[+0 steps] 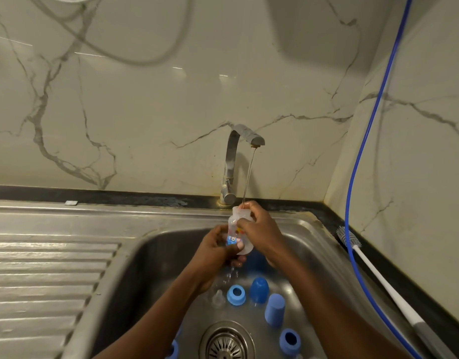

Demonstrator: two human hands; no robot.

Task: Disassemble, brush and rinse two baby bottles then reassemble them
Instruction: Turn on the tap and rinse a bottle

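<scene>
Our hands hide much of the clear bottle [233, 221]. The left hand [214, 251] grips its base and the right hand [260, 229] its neck, under the thin stream of the tap [245, 134]. In the sink [156, 255] stand blue caps [259, 290] and rings [230, 297]; a brush [373, 268] lies beside its right edge.

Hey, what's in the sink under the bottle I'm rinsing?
Under the bottle, on the sink floor: two blue caps, two blue rings, a clear teat and the drain. The forearms hide part of the floor.
</scene>
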